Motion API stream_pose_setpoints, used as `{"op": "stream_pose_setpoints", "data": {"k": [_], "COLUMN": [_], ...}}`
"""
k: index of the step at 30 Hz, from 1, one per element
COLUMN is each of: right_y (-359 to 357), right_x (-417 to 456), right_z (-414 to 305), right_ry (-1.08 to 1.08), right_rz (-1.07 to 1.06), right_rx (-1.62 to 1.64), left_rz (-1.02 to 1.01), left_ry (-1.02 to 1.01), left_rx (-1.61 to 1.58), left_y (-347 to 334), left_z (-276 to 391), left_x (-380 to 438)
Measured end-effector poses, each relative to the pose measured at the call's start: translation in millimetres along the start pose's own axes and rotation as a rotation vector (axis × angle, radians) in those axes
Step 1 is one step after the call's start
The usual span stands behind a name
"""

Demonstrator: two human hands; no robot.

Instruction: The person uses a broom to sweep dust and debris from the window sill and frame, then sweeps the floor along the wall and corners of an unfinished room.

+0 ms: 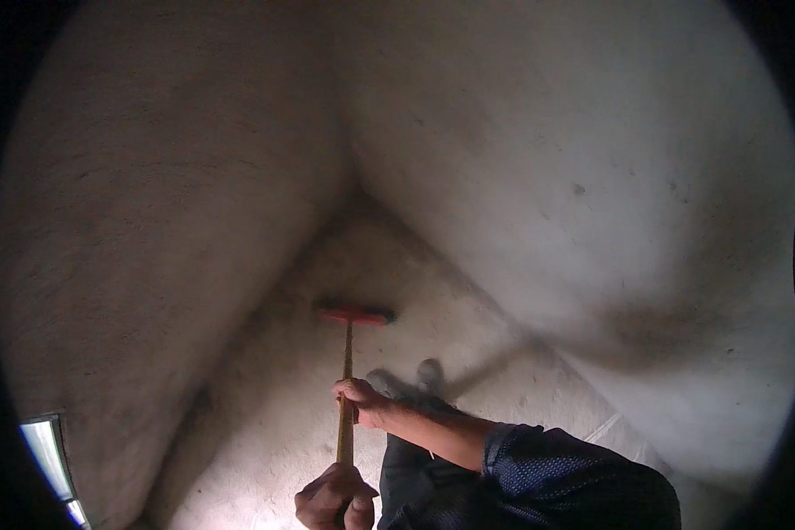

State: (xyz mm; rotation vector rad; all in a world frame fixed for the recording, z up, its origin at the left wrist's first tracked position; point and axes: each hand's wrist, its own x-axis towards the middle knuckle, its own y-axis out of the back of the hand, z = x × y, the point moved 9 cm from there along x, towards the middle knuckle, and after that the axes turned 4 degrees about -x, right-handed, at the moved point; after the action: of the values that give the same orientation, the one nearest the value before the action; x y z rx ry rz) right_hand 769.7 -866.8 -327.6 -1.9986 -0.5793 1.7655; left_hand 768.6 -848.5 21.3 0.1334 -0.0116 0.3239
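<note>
A push broom with a red head (pixel 356 316), dark bristles and a long yellowish handle (pixel 346 430) reaches away from me over the bare floor. My right hand (pixel 361 401) is wrapped around the middle of the handle, the arm coming in from the lower right in a dark short sleeve. Closer to the camera, my left hand (pixel 338 497) grips the handle near its upper end, at the bottom edge of the view. The broom head lies crosswise on the floor, a little beyond my shoes (pixel 429 372).
Two plain walls, one on the left (pixel 172 199) and one on the right (pixel 570 199), meet in a corner beyond the broom. A window (pixel 46 457) shows at the lower left. Shadows fall on the floor and the right wall.
</note>
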Motion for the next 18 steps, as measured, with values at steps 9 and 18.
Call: {"op": "stream_pose_setpoints", "data": {"k": [9,18], "right_y": [-20.4,3.2], "right_x": [13.4,139.9], "right_z": [-84.6,-163.8], "right_ry": [0.175,0.463], "right_rz": [0.066,0.070], "right_rx": [0.240,0.129], "left_rz": [-0.166,0.114], "left_ry": [-0.184,0.173], "left_rx": [-0.198,-0.069], "left_y": [24.4,65.5], "left_z": [-0.1,-116.7], "left_x": [35.7,101.5]}}
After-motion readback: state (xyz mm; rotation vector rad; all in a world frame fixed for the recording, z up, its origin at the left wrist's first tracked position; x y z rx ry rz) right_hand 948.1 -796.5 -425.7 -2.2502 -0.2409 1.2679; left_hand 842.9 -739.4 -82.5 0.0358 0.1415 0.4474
